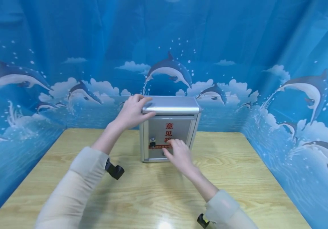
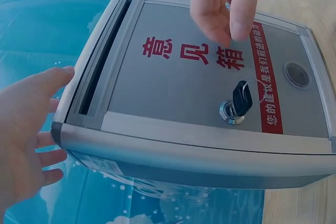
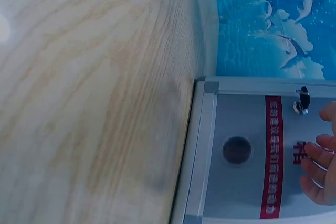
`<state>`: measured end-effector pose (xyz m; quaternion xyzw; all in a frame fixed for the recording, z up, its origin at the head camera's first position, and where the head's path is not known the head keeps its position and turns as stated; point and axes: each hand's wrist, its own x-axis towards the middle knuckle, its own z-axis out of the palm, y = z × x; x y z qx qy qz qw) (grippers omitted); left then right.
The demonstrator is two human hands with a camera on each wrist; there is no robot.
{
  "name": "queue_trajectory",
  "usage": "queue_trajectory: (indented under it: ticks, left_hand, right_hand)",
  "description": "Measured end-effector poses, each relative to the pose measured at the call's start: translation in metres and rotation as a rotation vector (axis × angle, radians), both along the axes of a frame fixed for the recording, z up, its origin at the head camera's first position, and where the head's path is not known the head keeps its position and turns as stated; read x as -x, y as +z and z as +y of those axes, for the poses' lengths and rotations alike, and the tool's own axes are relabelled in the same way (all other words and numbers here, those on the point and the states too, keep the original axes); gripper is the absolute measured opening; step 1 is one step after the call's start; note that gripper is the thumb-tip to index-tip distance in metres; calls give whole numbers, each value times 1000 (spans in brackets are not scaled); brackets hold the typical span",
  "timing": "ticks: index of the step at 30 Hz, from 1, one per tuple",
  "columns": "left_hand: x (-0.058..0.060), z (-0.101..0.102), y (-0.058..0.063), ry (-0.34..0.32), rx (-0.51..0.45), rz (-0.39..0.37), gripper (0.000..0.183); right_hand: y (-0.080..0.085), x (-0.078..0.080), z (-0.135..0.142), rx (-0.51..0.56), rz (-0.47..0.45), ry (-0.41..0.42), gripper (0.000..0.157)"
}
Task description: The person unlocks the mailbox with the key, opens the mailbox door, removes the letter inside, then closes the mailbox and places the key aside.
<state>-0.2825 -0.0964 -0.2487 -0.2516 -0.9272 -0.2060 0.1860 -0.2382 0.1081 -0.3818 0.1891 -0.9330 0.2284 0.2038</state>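
**Pale left sleeve (image 1: 75,184) at seven o'clock, right sleeve (image 1: 227,213) at five, silver suggestion box (image 1: 178,127) ahead**

The right wrist camera (image 1: 202,221) sits beside its cuff at five o'clock; the left wrist camera (image 1: 114,170) juts from the other cuff at seven. Beneath both arms spreads a wood-grain tabletop (image 1: 158,190).

Farther in, the right hand (image 1: 180,156) is before the box's front panel (image 2: 168,87), toward its five o'clock side. Its fingers are loosely bent with gaps between them, and no object shows in them; whether the tips touch the panel, I cannot tell.

The suggestion box stands upright on the tabletop, just below the middle of the head view. From the panel's centre, a cylinder lock (image 2: 231,116) lies near nine o'clock, with a black-headed key (image 2: 242,98) in it. Red Chinese characters (image 2: 193,53) run down toward a red band (image 2: 270,103) with white lettering. A round window (image 3: 237,150) lies at six o'clock, and a dark slot (image 2: 105,57) crosses at twelve.

The left hand (image 1: 133,111) rests at the box's eleven o'clock corner, fingers apart, thumb tip at the top edge.

Behind everything hangs a blue curtain (image 1: 109,25), a printed dolphin (image 1: 171,65) leaping at twelve o'clock.
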Motion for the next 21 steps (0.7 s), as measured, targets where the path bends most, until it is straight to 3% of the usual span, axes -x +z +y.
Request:
queue_trajectory:
  ticks: [9, 21]
  left_hand:
    - [4, 11, 5, -7, 60, 45, 42]
    - [9, 11, 10, -13, 87, 22, 36]
  right_hand:
    - [4, 4, -21, -67, 30, 60, 30]
    - [4, 8, -36, -55, 44, 85, 26]
